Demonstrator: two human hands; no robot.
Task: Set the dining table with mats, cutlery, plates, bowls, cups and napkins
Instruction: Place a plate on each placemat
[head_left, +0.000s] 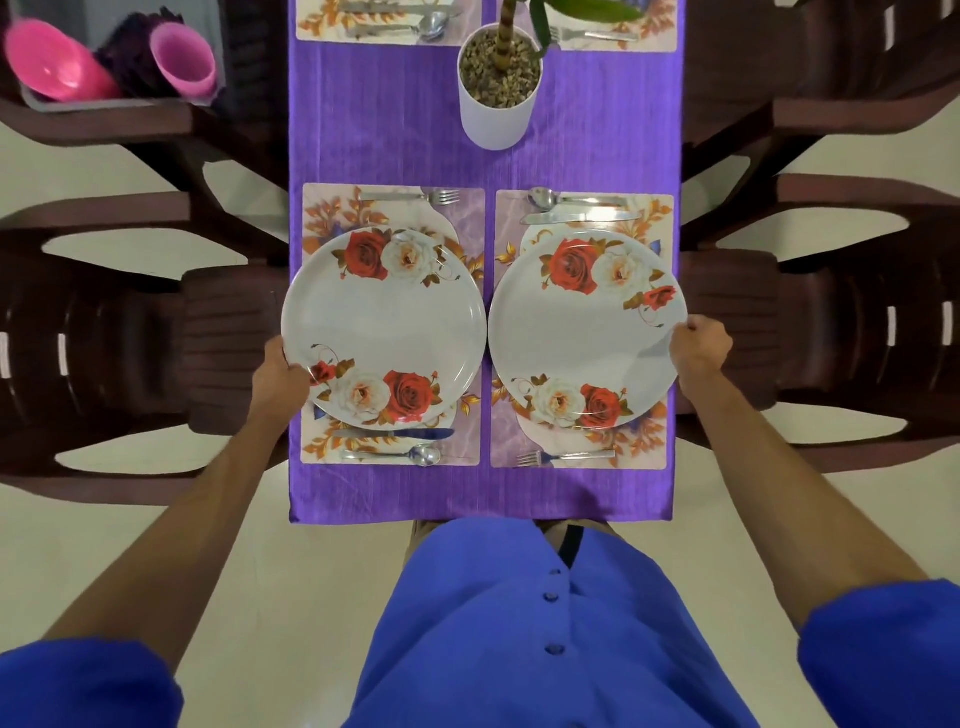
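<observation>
Two white plates with red and white roses are over two floral mats on the purple tablecloth (395, 130). My left hand (280, 371) grips the left plate (384, 322) at its near-left rim, over the left mat (467, 208). My right hand (698, 348) grips the right plate (582, 327) at its right rim, over the right mat (506, 447). A fork (415, 196) lies at the left mat's far edge, a knife (400, 433) and spoon (410, 455) at its near edge. On the right mat a spoon (566, 198) and knife (576, 217) lie far, a fork (566, 457) near.
A white pot (498, 109) with pebbles and a plant stands mid-table. Two more mats (322, 21) with cutlery lie at the far end. Dark brown chairs (104, 332) flank both sides. On a far-left chair, a grey tray (52, 101) holds pink bowls (52, 62) and cups (184, 60).
</observation>
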